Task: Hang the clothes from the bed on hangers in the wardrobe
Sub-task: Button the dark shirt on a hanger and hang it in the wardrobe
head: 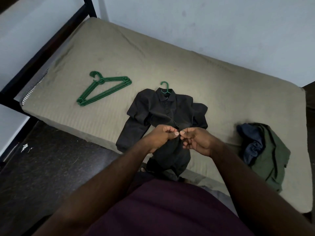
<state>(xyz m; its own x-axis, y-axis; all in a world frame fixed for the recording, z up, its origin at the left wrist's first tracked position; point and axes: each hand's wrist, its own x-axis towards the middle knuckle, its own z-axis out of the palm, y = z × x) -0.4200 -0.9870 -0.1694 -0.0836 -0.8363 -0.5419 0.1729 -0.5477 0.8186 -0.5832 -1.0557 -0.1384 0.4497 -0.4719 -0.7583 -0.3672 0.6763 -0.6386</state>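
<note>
A black shirt (163, 109) lies on the bed (105, 53) with a green hanger inside it; only the hanger's hook (165, 86) shows above the collar. The shirt's lower part hangs over the bed's near edge. My left hand (162, 136) and my right hand (196, 140) meet at the shirt's front, thumbs and fingertips pinching the dark fabric at the placket. A stack of green hangers (104, 89) rests on the mattress to the left. A green garment (269, 155) and a blue one (252, 143) lie heaped at the right.
The bed has a black metal frame (51, 41) on the left and a pale wall behind. Dark speckled floor (42, 164) lies left of me. The wardrobe is not in view.
</note>
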